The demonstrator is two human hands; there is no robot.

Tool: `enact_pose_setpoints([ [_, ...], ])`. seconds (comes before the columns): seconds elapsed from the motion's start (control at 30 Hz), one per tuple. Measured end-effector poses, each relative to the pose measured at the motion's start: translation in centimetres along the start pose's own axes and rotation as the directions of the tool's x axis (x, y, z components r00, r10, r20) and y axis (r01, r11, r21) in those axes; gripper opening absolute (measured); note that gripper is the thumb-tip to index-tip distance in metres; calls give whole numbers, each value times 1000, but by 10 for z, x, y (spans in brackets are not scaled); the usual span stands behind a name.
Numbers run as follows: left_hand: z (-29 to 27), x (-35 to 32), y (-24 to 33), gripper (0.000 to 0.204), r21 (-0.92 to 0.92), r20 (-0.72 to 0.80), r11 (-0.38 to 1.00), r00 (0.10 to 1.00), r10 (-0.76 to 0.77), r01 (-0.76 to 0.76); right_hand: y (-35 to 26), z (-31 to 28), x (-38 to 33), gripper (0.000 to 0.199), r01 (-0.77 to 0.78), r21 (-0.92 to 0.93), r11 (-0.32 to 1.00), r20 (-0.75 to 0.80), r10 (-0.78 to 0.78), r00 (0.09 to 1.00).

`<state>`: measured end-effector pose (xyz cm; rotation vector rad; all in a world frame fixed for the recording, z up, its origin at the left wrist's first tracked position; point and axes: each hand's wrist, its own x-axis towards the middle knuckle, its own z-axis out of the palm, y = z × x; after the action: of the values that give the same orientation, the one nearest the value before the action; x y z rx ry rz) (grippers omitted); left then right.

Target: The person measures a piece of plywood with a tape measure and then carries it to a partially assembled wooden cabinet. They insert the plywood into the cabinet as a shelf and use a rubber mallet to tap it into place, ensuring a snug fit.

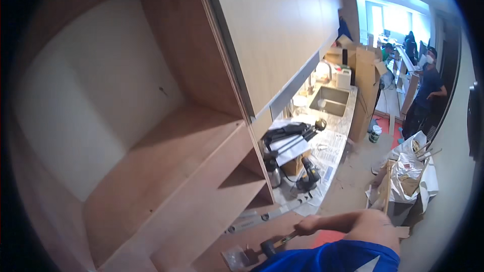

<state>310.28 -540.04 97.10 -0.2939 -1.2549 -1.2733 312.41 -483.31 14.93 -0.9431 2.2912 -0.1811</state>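
Observation:
At the lower edge, my right hand [306,225] is closed round the wooden handle of a mallet [268,248] with a thick dark head. The mallet is held low, beside the front of a large wooden cabinet [196,186]. My left hand is out of view. A flat greyish piece [235,259] lies close to the mallet head; I cannot make out its kind. A long level-like bar [272,214] with dark round marks is just beyond my right hand.
The cabinet's open bare-wood compartment fills the left. A paper-covered counter holds a cordless drill [307,175], a black tripod-like stand [290,133] and a sink [330,102]. Rubbish bags [406,171] stand on the right. Farther back, a masked person [428,85] stands near a white bucket [375,133].

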Motion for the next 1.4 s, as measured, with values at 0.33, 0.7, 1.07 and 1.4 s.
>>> enact_pose_setpoints([
  [0.33,65,25,70,104,-206,-24,978,999,35,-39,-132,-381,-311,8,-323,-259,910,-952,-184,245],
  [0.7,62,36,88,108,-188,-44,982,999,-12,3,-320,-674,-215,34,-746,-426,512,-903,-294,313],
  [1.07,72,40,98,106,-233,-13,972,1000,5,-8,-339,-775,-196,34,-707,-250,661,-927,-375,-23],
  [1.4,74,47,96,103,-233,-29,971,999,44,-49,-321,-778,-196,34,-673,-210,709,-943,-330,-53],
])
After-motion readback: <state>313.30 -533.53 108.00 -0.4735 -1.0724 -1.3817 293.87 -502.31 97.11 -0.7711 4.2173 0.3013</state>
